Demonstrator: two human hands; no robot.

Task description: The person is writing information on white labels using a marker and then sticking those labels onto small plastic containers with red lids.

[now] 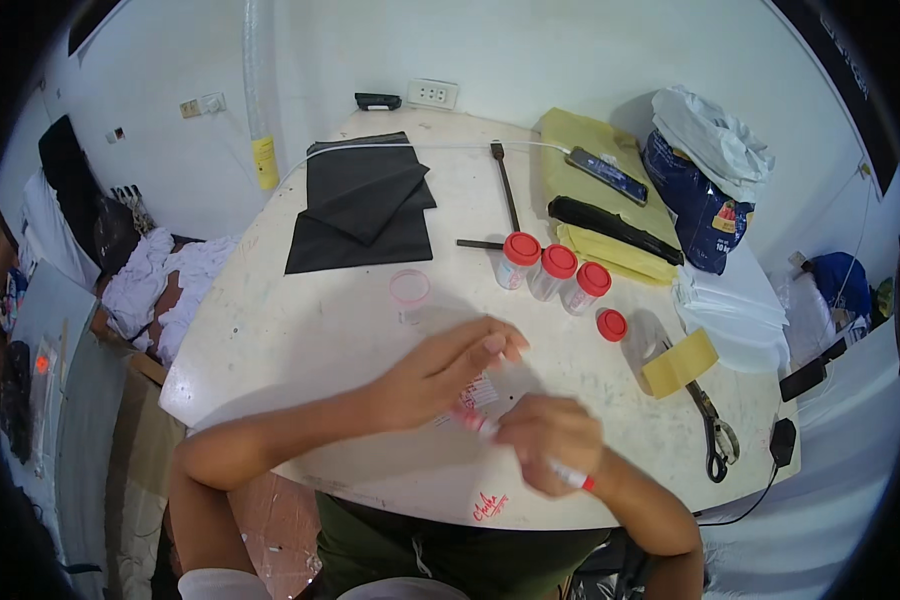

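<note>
My right hand [550, 440] is closed around a white marker with red ends [572, 474], held slantwise over the near part of the table; motion smears both. Just left of it, my left hand [450, 372] hovers with fingers loosely bent and apart, and I see nothing in its grip. Between the hands, a small printed patch with red marks [480, 390] partly shows; what it belongs to is hidden. Beyond my left hand stands a clear lidless jar [410, 292]. Farther right are three clear jars with red screw lids [557, 272] and a loose red lid [612, 324].
Black folded sheets [370, 210] lie at the far left. Yellow packaging [590, 150] carries a phone [608, 176] with a white cable. A blue and white sack [705, 180] stands behind white sheets [735, 315]. Yellow tape [680, 362] and black-handled scissors [716, 435] lie at the right.
</note>
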